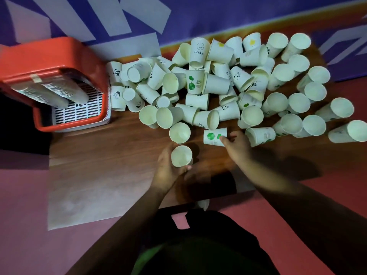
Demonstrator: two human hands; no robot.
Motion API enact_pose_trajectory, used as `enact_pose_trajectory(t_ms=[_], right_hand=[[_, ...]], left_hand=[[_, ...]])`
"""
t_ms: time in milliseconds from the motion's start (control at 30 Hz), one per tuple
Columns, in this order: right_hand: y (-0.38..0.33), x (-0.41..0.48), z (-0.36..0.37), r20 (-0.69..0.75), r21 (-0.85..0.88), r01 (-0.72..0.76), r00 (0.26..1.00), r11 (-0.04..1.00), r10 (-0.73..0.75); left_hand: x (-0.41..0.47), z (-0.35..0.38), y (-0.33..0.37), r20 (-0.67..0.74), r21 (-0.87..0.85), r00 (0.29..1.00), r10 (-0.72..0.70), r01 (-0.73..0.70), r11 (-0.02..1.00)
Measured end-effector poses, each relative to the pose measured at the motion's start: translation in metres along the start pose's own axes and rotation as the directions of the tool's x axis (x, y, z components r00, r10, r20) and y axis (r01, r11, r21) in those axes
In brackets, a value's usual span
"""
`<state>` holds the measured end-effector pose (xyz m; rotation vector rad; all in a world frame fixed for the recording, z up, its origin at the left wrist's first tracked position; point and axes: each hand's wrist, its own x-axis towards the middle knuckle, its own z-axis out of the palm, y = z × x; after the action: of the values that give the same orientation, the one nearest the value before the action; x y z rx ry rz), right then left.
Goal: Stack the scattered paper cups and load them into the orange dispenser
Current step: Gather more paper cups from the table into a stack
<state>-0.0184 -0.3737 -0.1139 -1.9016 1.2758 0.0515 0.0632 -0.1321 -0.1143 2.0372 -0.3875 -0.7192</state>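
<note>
Head view: the left hand (168, 169) has its fingers (164, 155) curled round a held cup (181, 156), mouth toward the camera. It cannot be told whether this is one cup or a short nest. The right hand (237, 144) has its fingers (225, 138) pinching the near end of a green-printed cup (213, 136), which lies on its side on the surface (99, 155). The loose pile (218, 82) spreads beyond and to the right of both sets of fingers. The orange dispenser (59, 56) stands well left of the left fingers, with nested rows (49, 92) lying in it.

The likeliest trouble is probably the pinch itself, since thin paper walls may crease and a dented cup would nest badly. A tipped cup (207, 120) lies just beyond the right fingers, so dragging the green-printed cup out could set it rolling. The far-right cup (349, 133) sits near the surface's edge, where a knock might send it off. Feeding the cup in crooked could also jam the stack in the left fingers.

One upright cup (199, 50) reads "HELLO" under a smiling face. A percent-sign cup (255, 84) shows "%". A tree-print cup (194, 81) carries script too small to read. Panda-print cups (116, 72) sit beside the dispenser. No brand is legible.
</note>
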Motion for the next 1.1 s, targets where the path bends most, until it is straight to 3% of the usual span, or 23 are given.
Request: enact_pose_trajectory(t_ms=[100,367,533,700,800,900,1100], right_hand=[[-0.006,0.010,0.004,0.032,-0.088,0.060,0.998,0.994,-0.057],[-0.001,-0.009,-0.013,-0.016,0.004,0.093,0.996,0.996,-0.093],[-0.005,-0.033,-0.039,-0.081,0.094,0.233,0.971,0.968,-0.226],[-0.016,-0.051,-0.036,-0.060,0.005,0.533,0.845,0.846,-0.532],[-0.019,-0.068,-0.026,0.056,-0.021,0.676,0.736,0.736,-0.675],[-0.019,-0.075,-0.009,0.207,-0.013,0.736,0.664,0.677,-0.718],[-0.022,-0.076,0.018,0.405,-0.260,0.842,0.539,0.472,-0.739]], left_hand=[[0.006,0.010,-0.005,0.042,0.219,0.996,0.083,-0.091,0.972],[0.007,0.021,-0.002,0.133,0.113,0.982,0.133,-0.148,0.983],[0.010,0.008,0.004,0.044,0.000,0.997,0.062,-0.063,0.998],[0.035,0.000,0.025,-0.107,0.010,0.993,-0.039,0.041,0.999],[0.047,-0.014,0.026,-0.227,0.199,0.968,0.111,-0.065,0.978],[0.061,-0.029,0.015,-0.307,0.439,0.931,0.200,-0.048,0.897],[0.082,-0.044,0.001,-0.208,0.566,0.976,0.059,0.071,0.822]])
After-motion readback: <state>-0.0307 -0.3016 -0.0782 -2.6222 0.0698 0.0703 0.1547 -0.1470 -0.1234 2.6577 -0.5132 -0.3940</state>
